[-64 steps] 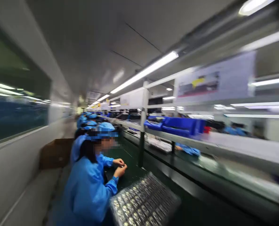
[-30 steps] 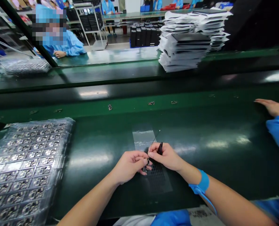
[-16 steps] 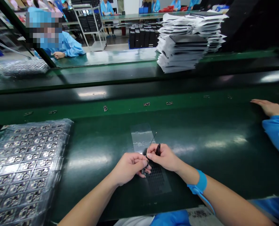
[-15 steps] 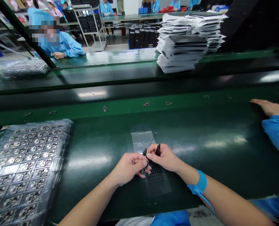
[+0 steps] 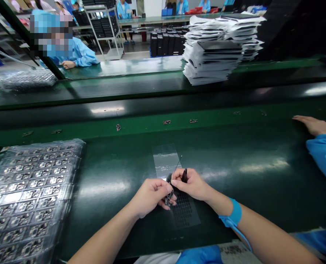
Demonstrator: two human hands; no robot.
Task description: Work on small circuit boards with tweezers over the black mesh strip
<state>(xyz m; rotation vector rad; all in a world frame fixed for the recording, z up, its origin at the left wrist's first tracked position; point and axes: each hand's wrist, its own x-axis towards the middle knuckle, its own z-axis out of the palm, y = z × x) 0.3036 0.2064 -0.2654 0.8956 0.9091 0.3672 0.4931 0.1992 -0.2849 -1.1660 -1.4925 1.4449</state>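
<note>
a: what's each hand doing?

b: the left hand (image 5: 149, 196) is pinched narrow on a small dark component (image 5: 167, 200), fingertips closed around it just above the green bench (image 5: 118, 172). the right hand (image 5: 193, 184) is curled round thin tweezers (image 5: 178, 167), tips angled up toward 1 o'clock, with a black stub showing between the fingers. both hands meet at the part, touching or nearly so.

a: where is that in the view?

b: centre-low, about 6 o'clock from the middle of the frame. under the hands lies a clear film strip (image 5: 165, 161) with a dark gridded patch (image 5: 185, 212) running toward 5 o'clock.

a: which step would you say this is?

b: i'd judge it as fine fitting work on the component, a piece being seated or peeled with the tweezers. what exactly is at the tips is too small to tell.

a: and the next move?

b: steady pinch on the left, a small precise tweezer motion on the right; little force, since the part looks tiny.

a: anything else around?

b: a stack of clear trays of parts (image 5: 30, 190) at 9 o'clock, loose small pieces on the conveyor belt (image 5: 207, 106) at 12, a pile of bagged flat items (image 5: 220, 47) at 1 o'clock. a co-worker's hand (image 5: 314, 125) rests flat at 3 o'clock, well apart. a blue wrist strap (image 5: 234, 215) sits on the right wrist.
</note>
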